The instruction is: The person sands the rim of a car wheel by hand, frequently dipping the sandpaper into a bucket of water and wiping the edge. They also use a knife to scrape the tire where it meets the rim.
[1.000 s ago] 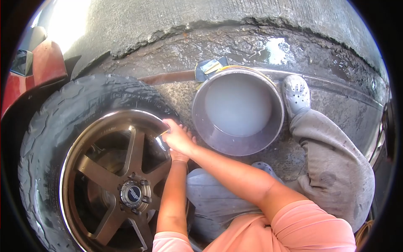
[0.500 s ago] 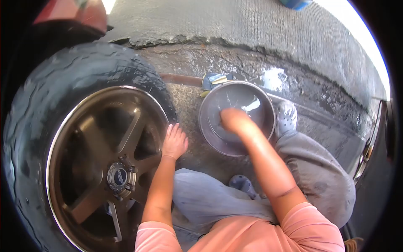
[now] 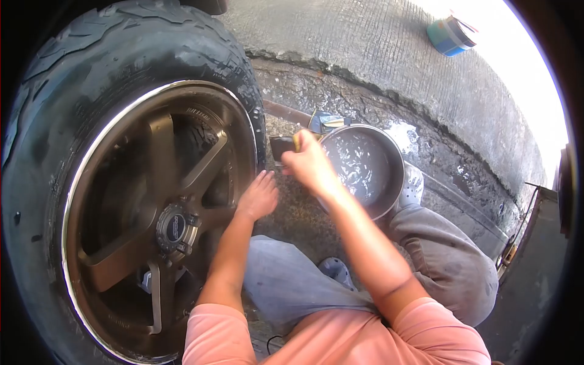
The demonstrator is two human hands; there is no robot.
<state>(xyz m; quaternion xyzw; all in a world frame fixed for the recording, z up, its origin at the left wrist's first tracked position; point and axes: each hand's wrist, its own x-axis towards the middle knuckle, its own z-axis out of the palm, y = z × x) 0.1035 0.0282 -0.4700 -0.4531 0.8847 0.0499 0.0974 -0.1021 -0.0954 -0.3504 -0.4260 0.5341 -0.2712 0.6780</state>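
Observation:
My right hand [image 3: 309, 163] is raised at the left rim of a round basin [image 3: 396, 182] of rippling water. Its fingers are closed on a dark flat piece with a yellow edge, which looks like sandpaper [image 3: 281, 146]. My left hand [image 3: 260, 196] lies at the right side of the wheel, fingers stretched out and holding nothing; its fingertips are by the tire sidewall. The bronze spoked rim [image 3: 121, 264] sits inside a large black tire [image 3: 36, 152], wet in places. Behind the basin's rim lie some dark and pale folded sheets [image 3: 331, 121].
A blue bucket [image 3: 449, 38] stands on the ridged concrete at upper right. A broken concrete edge [image 3: 365, 86] runs behind the basin, with wet ground below it. My grey-trousered legs [image 3: 447, 255] flank the working area, and a dark panel [image 3: 529, 261] rises at right.
My right hand has come up out of the basin and moved left toward the wheel, with the sandpaper now showing. The water ripples. The view has shifted; my left hand stays beside the tire.

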